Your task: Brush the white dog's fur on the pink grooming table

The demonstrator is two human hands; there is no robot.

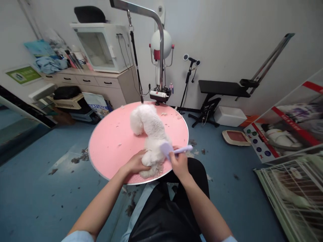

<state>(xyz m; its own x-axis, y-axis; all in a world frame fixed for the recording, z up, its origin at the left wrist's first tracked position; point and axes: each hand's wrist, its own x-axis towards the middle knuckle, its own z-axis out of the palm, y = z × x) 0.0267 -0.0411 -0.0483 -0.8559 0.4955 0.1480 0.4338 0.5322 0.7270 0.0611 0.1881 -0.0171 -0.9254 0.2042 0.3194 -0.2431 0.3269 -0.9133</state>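
Note:
A small white dog (154,129) stands on a round pink grooming table (108,141), its rear toward me and its head turned to the left. My right hand (179,161) is closed round the handle of a lilac pet brush (166,148). The brush head lies against the fur on the right side of the dog's rear. At the near edge of the table, my left hand (137,163) holds the dog's hind part low down, by a leg as it seems; fur hides some of the fingers. Longer, greyish fur shows below that hand.
A metal grooming arm (151,13) rises behind the table, with a black strap (135,57) hanging from it. A tray (160,96) with a white bottle sits at the post. Tufts of hair lie on the table and blue floor (68,188). Wire cage (290,191) at right.

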